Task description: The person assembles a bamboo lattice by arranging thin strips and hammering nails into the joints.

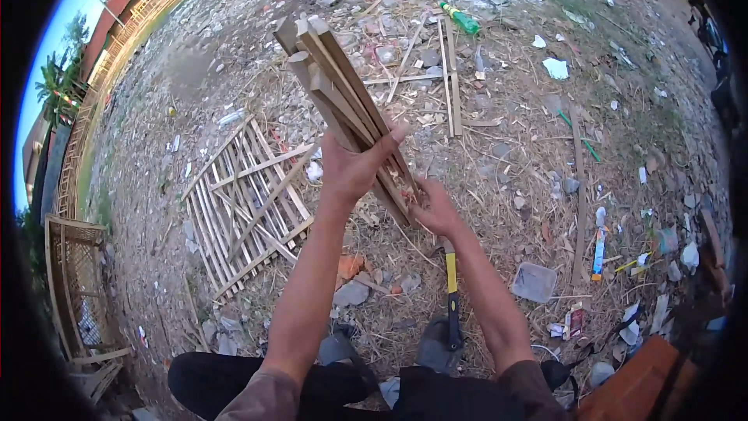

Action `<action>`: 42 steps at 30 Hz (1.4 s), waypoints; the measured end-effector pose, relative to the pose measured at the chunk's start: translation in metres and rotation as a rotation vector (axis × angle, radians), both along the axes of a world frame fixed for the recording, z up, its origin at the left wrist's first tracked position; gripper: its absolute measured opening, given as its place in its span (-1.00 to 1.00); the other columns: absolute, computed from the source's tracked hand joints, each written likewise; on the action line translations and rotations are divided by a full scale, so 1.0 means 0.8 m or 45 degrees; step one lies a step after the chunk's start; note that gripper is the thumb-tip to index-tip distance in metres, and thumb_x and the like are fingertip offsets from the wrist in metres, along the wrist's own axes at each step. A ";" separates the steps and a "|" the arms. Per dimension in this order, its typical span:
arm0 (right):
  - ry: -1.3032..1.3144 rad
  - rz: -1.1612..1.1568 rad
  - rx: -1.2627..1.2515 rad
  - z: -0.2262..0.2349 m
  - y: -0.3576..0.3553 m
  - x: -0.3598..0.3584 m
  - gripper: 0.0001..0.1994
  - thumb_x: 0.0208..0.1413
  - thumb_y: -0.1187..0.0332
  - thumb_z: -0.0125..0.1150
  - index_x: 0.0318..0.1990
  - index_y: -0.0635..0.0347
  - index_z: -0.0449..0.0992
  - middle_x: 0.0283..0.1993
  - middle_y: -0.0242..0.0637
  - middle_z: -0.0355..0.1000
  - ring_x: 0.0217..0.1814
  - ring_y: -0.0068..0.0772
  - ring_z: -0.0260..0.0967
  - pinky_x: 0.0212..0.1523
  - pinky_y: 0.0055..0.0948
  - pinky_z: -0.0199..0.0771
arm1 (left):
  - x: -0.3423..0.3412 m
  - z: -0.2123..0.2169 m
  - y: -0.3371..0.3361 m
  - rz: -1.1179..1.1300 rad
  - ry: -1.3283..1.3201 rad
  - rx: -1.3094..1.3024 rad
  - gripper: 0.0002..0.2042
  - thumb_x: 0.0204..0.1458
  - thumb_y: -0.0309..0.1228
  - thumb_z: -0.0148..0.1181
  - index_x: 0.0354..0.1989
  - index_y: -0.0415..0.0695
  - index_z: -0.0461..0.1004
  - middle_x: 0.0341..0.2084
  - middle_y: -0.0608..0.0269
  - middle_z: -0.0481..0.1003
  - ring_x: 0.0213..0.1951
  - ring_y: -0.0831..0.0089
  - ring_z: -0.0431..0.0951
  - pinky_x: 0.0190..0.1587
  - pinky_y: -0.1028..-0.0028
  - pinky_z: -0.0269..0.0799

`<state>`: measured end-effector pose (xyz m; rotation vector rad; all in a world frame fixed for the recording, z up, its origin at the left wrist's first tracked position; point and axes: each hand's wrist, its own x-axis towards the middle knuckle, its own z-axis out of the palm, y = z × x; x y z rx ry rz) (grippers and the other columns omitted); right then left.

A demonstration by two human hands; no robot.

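Note:
A bundle of several thin wooden slats (336, 97) is held up at a slant in front of me, its far ends toward the upper left. My left hand (354, 165) wraps round the middle of the bundle, thumb across the top. At the near end, my right hand (438, 209) closes its fingers on the slat ends; its fingertips are partly hidden. Below my right hand a tool with a yellow and black handle (452, 284), which looks like a hammer, lies by my right foot. Its head is mostly hidden.
A nailed panel of wooden slats (249, 206) lies on the littered ground to the left. Beyond the bundle are loose wood strips (450, 82) and a green bottle (461, 19). A clear plastic tub (534, 282) sits at right; a wooden frame with mesh (76, 288) stands far left.

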<state>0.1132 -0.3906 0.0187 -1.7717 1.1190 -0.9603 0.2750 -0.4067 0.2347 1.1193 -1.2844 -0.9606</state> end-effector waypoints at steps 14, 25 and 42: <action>-0.294 0.137 -0.073 0.031 -0.020 0.039 -0.03 -0.40 0.28 0.60 0.27 0.00 0.14 0.37 0.10 -0.04 0.37 0.14 0.06 0.33 -0.09 0.19 | -0.032 -0.003 0.014 -0.009 0.017 -0.239 -0.63 -0.08 -0.67 0.28 -0.11 -0.24 0.29 -0.43 0.20 0.47 -0.38 0.48 0.54 -0.29 0.48 0.52; 0.117 0.154 0.062 0.066 -0.014 0.005 0.12 -0.49 0.15 0.67 0.35 -0.08 0.08 0.48 0.03 -0.38 0.47 0.16 -0.15 0.37 -0.06 0.14 | 0.006 -0.008 0.009 -0.146 0.327 -0.192 -0.55 -0.11 -0.60 0.31 -0.05 -0.18 0.24 -0.42 0.16 0.45 -0.37 0.32 0.57 -0.26 0.34 0.52; -0.090 -0.005 -0.095 0.048 0.001 0.019 -0.10 -0.39 0.22 0.64 0.21 0.11 0.27 0.30 -0.02 0.11 0.26 -0.04 0.23 0.07 -0.24 0.49 | 0.009 -0.005 0.023 -0.156 0.235 -0.107 -0.48 -0.28 -0.53 0.50 -0.10 -0.35 0.40 -0.27 0.10 0.53 -0.26 0.34 0.60 -0.17 0.36 0.58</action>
